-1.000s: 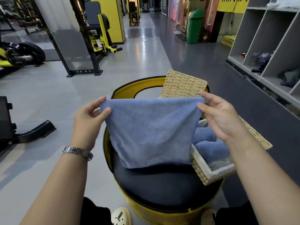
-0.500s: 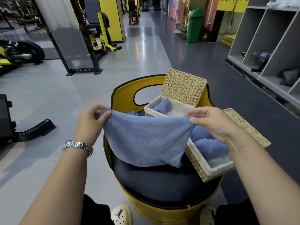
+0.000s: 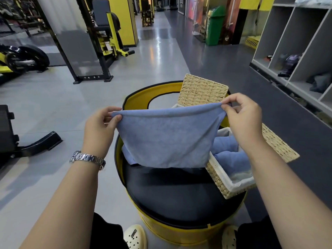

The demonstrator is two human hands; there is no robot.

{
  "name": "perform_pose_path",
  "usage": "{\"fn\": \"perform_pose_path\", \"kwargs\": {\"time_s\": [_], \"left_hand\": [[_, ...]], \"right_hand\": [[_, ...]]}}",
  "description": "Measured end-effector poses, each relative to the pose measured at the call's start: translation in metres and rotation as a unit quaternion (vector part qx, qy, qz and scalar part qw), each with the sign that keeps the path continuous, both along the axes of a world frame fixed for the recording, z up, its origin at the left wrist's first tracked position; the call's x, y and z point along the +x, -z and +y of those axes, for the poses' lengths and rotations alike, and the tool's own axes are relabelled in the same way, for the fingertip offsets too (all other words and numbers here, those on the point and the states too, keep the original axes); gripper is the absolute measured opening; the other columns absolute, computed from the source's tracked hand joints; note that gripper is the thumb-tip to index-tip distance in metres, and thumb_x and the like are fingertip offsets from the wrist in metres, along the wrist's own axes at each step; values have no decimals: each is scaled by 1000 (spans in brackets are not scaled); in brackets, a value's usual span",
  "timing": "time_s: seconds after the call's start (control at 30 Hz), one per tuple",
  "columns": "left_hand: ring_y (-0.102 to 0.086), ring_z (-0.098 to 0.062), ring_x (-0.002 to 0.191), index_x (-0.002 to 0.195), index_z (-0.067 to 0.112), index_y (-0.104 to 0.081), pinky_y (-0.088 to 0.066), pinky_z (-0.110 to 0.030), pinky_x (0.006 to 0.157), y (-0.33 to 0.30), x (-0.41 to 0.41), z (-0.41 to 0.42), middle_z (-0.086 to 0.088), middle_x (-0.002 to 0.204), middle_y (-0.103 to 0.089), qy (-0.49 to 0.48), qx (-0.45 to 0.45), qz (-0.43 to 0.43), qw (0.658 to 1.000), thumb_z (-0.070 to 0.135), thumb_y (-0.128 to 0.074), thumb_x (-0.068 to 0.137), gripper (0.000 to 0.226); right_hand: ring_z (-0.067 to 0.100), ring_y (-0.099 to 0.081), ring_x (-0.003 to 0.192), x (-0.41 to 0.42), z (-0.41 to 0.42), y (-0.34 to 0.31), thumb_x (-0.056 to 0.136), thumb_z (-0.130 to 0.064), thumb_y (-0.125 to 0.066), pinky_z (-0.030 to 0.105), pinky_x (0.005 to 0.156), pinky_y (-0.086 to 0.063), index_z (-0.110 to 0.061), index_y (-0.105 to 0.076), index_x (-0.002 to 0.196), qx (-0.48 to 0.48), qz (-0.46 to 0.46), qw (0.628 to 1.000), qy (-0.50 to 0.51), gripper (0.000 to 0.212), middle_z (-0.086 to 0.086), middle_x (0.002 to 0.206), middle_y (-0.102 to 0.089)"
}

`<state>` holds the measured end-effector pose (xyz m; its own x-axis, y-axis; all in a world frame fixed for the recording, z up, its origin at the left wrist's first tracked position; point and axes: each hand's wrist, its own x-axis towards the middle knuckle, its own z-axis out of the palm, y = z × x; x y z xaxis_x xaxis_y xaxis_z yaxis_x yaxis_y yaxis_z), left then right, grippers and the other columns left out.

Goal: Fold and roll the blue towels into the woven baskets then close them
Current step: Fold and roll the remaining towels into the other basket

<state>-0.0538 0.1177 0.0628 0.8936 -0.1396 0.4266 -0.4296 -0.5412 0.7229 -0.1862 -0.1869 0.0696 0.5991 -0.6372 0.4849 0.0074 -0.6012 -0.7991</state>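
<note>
A blue towel (image 3: 167,137) hangs folded in the air above the black seat of a yellow drum stool (image 3: 172,191). My left hand (image 3: 100,130) pinches its upper left corner and my right hand (image 3: 242,119) pinches its upper right corner. To the right stands a woven basket (image 3: 222,184) with a white liner; rolled blue towels (image 3: 228,155) lie inside and its lid (image 3: 280,146) hangs open to the right. Behind the towel a second woven basket is mostly hidden, with only its raised lid (image 3: 203,90) showing.
The yellow stool back (image 3: 154,90) curves behind the baskets. Grey cubby shelves (image 3: 296,44) run along the right wall. Black and yellow gym machines (image 3: 100,38) stand at the back left, with a black machine base (image 3: 27,146) on the floor to my left.
The towel dipped low half a second ago, exposing the rear basket, and has now been lifted and stretched wide again. My right hand moved up and to the right.
</note>
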Motion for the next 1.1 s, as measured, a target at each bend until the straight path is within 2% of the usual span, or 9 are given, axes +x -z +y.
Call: {"fn": "perform_pose_path", "kwargs": {"time_s": [0.1, 0.17, 0.27, 0.47, 0.6, 0.67, 0.83, 0.97, 1.1], "left_hand": [[-63, -16, 74, 92, 28, -63, -47, -21, 63, 0, 6, 1, 1, 83, -64, -19, -16, 3, 1000, 22, -56, 92, 9], [-65, -20, 75, 92, 23, -61, -54, -30, 68, 1, 8, 0, -3, 84, -66, -21, -49, 21, 998, 22, -54, 94, 7], [-67, -20, 80, 95, 21, -63, -57, -31, 72, 0, 7, 0, -4, 88, -69, -24, -88, 31, 995, 23, -56, 93, 8], [-63, -12, 82, 98, 24, -68, -53, -27, 80, -10, 4, 5, 2, 89, -68, -29, -126, -14, 991, 22, -62, 89, 11], [-57, 0, 73, 106, 23, -68, -41, 0, 65, -8, 1, 3, 6, 88, -64, -45, -69, -27, 996, 21, -58, 91, 18], [-56, -2, 72, 102, 21, -68, -39, -2, 61, -6, 0, 2, 5, 89, -64, -49, -41, -25, 998, 21, -57, 92, 15], [-58, -12, 82, 91, 16, -62, -42, -19, 66, 4, 4, 1, -1, 104, -61, -43, -6, -8, 999, 26, -61, 90, 9], [-54, 3, 72, 91, 19, -63, -36, -14, 59, 5, 0, 3, 14, 87, -63, -55, -16, 18, 998, 29, -59, 91, 10], [-61, -6, 61, 87, 17, -59, -39, -22, 54, 4, 1, 5, 3, 72, -65, -58, -43, 37, 997, 27, -57, 92, 11]], "right_hand": [[15, -64, 70, 4, 2, -2, 85, -2, -61, 30, 65, -53, -18, -65, 81, 50, -22, 998, -25, 17, -5, 76, -65], [3, -63, 70, 8, 2, -4, 86, 0, -61, 23, 67, -52, -20, -65, 79, 156, -50, 984, -72, 21, -5, 77, -65], [7, -64, 78, 10, 2, -9, 88, 4, -59, 25, 79, -52, -16, -66, 86, 265, -98, 947, -150, 22, 0, 84, -67], [-1, -64, 87, 3, 0, -27, 81, 8, -62, 13, 82, -49, -11, -68, 98, 29, -60, 992, -110, 27, 1, 98, -66], [7, -59, 89, 4, -4, -20, 79, 9, -61, 6, 80, -43, -5, -71, 101, -122, -13, 990, -69, 28, 1, 101, -60], [14, -57, 91, 7, -6, -13, 78, 11, -60, 13, 80, -42, -3, -72, 99, -175, 7, 983, -49, 27, 7, 100, -63], [16, -51, 85, 11, -8, 4, 83, 10, -54, 13, 75, -32, 0, -72, 97, -165, 52, 985, -9, 24, 15, 96, -63], [28, -51, 92, 14, -11, 13, 85, 3, -57, 18, 76, -28, -7, -72, 92, -174, 67, 983, 3, 20, 4, 89, -63], [16, -54, 85, 14, -7, 14, 88, -12, -61, 26, 73, -42, -17, -66, 104, -92, 81, 992, 4, 18, -4, 90, -61]]}}
